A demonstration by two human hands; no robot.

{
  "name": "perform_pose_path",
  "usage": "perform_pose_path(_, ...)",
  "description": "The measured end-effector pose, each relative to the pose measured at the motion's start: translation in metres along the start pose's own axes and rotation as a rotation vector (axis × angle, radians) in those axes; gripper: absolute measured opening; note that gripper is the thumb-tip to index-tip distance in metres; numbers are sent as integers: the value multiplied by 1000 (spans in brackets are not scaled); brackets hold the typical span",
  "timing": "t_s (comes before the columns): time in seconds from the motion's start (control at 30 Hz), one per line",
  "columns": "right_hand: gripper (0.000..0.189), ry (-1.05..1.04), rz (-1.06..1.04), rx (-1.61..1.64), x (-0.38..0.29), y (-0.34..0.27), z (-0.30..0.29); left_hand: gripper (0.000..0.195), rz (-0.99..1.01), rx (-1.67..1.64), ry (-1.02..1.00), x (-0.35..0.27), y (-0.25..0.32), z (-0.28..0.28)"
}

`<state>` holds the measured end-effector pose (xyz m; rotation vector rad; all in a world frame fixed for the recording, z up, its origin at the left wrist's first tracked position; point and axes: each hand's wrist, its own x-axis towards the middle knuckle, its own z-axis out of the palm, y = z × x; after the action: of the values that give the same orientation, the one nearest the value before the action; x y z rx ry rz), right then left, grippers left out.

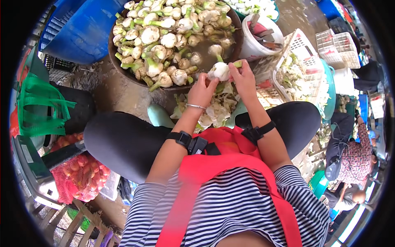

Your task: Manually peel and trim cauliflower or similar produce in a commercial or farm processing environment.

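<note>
A fresh garlic bulb, clean and white, is held between my two hands over the near right rim of a wide round basin. The fingertips of my left hand grip the bulb's lower left side. My right hand pinches its short green stem on the right. Many unpeeled, soil-stained garlic bulbs with cut green stems fill the basin, partly in murky water. Beneath my hands, pale garlic skins are heaped on the ground between my light green boots.
A white bucket stands right of the basin, beside a plastic crate holding peelings. Peeled garlic fills a green tub behind. A blue tub is at left, a red net sack of onions lower left. Another person sits at right.
</note>
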<state>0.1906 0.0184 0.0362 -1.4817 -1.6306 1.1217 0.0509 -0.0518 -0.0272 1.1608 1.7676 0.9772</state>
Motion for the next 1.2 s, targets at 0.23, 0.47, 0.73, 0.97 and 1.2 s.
perform_pose_path(0.23,25,49,-254,-408,-20,-15,3,33,254,359,117,-10,25,-20)
perform_pose_path(0.47,20,16,-488,-566,-33,-25,6,24,312,407,187,-8,17,-19)
perform_pose_path(0.73,19,105,-370,-430,-24,-22,-7,19,264,181,155,-10,25,-25)
perform_pose_path(0.97,19,68,-496,-524,-30,-20,6,19,230,246,205,-10,20,-21)
perform_pose_path(1.2,7,-62,107,565,-17,-6,-7,26,-127,-300,59,6,-11,-18)
